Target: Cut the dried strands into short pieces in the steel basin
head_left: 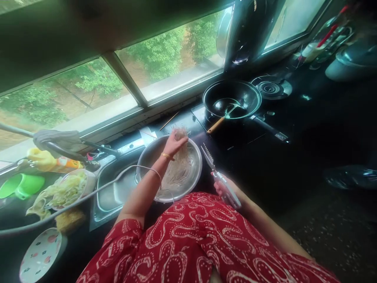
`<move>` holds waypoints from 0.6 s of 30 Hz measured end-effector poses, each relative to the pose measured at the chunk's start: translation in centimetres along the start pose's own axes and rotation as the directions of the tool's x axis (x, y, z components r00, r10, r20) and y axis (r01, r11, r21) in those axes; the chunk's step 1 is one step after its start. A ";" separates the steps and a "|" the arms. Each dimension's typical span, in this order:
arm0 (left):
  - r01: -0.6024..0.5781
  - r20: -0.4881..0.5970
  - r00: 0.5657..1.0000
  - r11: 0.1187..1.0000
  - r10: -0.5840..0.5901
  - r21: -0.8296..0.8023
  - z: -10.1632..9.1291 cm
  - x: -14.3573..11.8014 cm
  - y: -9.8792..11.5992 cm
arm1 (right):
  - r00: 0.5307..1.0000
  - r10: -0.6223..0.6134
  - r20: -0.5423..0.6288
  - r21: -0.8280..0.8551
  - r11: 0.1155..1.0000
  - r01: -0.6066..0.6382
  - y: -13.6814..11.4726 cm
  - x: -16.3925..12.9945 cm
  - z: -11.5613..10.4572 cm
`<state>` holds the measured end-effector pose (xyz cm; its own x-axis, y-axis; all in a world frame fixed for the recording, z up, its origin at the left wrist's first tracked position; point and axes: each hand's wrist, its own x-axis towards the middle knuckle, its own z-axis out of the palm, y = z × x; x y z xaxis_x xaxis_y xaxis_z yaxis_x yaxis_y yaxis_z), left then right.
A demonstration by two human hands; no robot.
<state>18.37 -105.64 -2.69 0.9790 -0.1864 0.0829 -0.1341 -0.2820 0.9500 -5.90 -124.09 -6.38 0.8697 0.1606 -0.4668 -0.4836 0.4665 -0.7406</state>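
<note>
My left hand [176, 144] is closed round a bunch of pale, translucent noodles [180, 169] and lifts it over a metal basin [193, 186]. The lower strands hang down into the basin, where more of them lie in what looks like water. To the right of the basin, my right hand [220, 185] grips white-handled kitchen scissors [225, 186]. Their serrated blades point up and away from me, apart from the noodles. Part of the scissors' handle covers my right fingers.
A wok [232, 98] with a wooden-handled spatula [216, 125] sits on the hob. Left of the basin are a sink [113, 196], a hose [97, 191], a bowl of chopped cabbage [72, 188], a sponge [70, 221], a green cup [26, 185] and a patterned bowl [41, 253].
</note>
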 end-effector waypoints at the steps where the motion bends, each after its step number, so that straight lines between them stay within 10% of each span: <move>1: 0.013 0.019 1.000 0.997 -0.011 -0.077 -1.2 0.1 0.7 | 1.000 0.006 0.014 0.004 1.000 -0.006 -0.3 0.4 0.2; 10: 0.107 0.208 0.976 0.977 -0.068 -0.185 -7.9 -3.9 2.2 | 0.966 -0.062 0.251 -0.007 0.998 0.065 -4.5 6.9 4.8; 18: 0.011 0.115 0.993 0.971 0.017 -0.237 -9.8 -7.2 3.0 | 0.899 0.379 0.220 -0.244 0.914 -0.325 -3.2 12.0 5.8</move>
<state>12.40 -95.94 2.47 0.9522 -0.2986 0.0640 -0.0834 -0.0528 0.9951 6.63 -118.59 -6.79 0.6204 0.5124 -0.5937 -0.7489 0.1620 -0.6426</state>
